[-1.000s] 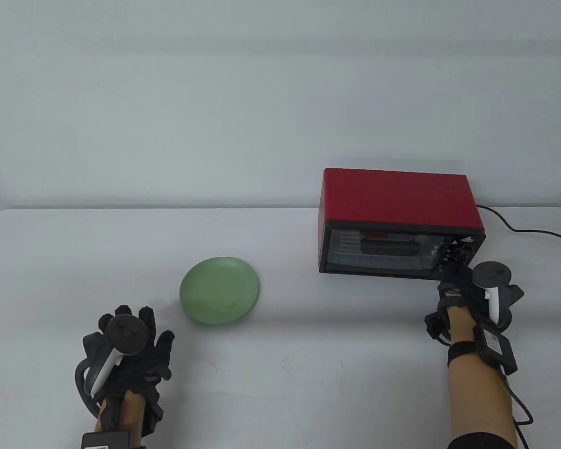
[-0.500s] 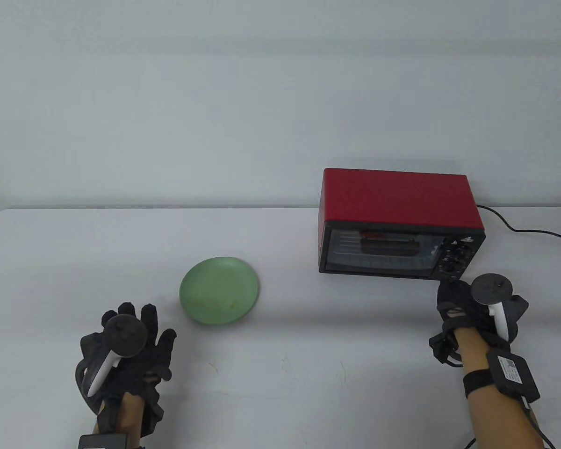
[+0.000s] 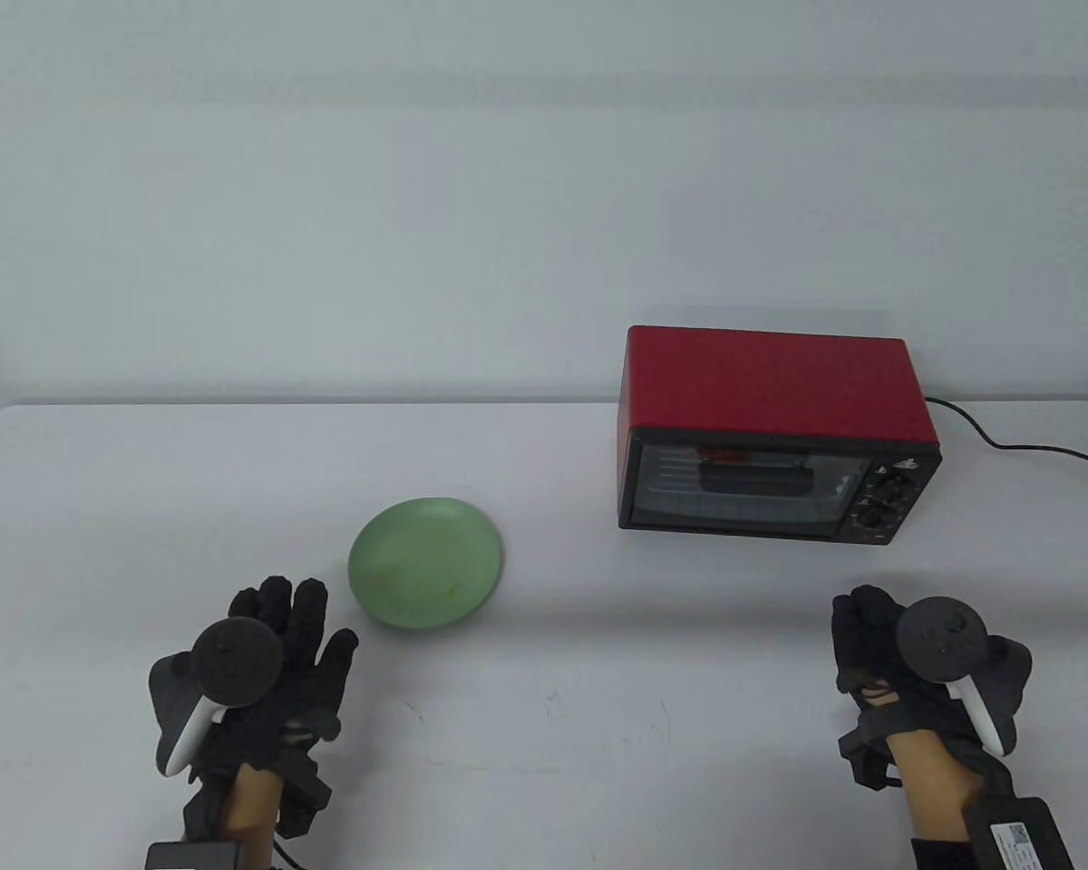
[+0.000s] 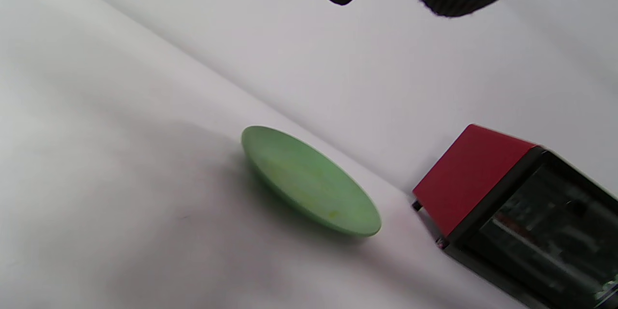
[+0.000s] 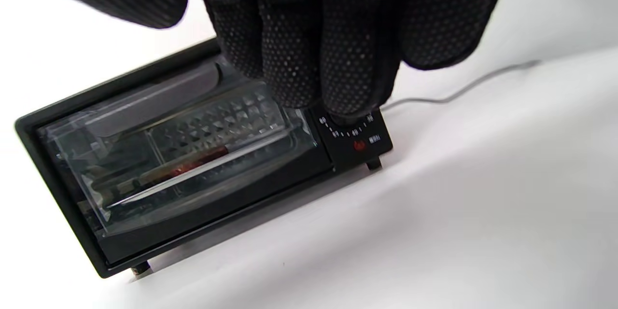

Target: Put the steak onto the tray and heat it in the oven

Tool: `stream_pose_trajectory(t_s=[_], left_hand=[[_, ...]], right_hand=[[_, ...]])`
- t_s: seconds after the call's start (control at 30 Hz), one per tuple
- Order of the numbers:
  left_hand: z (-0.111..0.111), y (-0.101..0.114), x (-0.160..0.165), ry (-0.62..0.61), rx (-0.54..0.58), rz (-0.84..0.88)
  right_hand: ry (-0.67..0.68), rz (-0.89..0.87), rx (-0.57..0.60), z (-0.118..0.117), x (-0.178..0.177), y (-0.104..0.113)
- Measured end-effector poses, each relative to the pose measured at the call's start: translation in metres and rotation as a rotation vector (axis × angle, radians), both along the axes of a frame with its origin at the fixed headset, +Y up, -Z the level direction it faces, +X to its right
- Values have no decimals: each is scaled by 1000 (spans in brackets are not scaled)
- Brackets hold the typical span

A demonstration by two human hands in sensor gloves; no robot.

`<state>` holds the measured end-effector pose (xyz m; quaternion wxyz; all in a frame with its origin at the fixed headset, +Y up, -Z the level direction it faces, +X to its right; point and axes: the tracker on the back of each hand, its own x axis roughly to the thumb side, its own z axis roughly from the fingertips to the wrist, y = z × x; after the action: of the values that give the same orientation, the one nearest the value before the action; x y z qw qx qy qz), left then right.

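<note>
Table (image 3: pixel 544 779): white, with everything resting on it.
Oven (image 3: pixel 771 399): red, door closed, steak hard to make out through the glass. Tiny dial numbers (image 5: pixel 355 131), too blurry to read.
Plate (image 3: pixel 425 563): green, just beside the left hand.
Left hand (image 3: pixel 267 671): fingers straight, holding nothing.
Right hand (image 3: pixel 907 675): fingers loosely bent, holding nothing, near the oven, not touching.

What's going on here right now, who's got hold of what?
Nobody holds anything. The red countertop oven sits with its glass door closed and a dark tray inside; something reddish shows through the glass. The round green plate lies empty. The left hand and right hand rest near the white table's front edge, both clear of the oven.
</note>
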<state>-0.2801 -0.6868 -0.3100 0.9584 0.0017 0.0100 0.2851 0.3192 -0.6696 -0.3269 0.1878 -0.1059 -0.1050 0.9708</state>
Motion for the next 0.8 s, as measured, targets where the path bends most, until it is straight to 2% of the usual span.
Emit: stream_pose_trajectory(t_s=[0.1, 0.17, 0.3, 0.6, 0.8], left_hand=[[0, -1, 4, -17, 75, 11], [1, -3, 5, -39, 110, 22], [1, -5, 5, -47, 105, 6], [0, -5, 10, -23, 88, -98], [-2, -8, 13, -6, 40, -194]], right_hand=[[23, 106, 11, 2, -6, -1], [21, 114, 4, 3, -6, -3], [32, 175, -55, 5, -3, -7], [171, 225, -174, -3, -5, -26], [196, 332, -158, -3, -16, -26]])
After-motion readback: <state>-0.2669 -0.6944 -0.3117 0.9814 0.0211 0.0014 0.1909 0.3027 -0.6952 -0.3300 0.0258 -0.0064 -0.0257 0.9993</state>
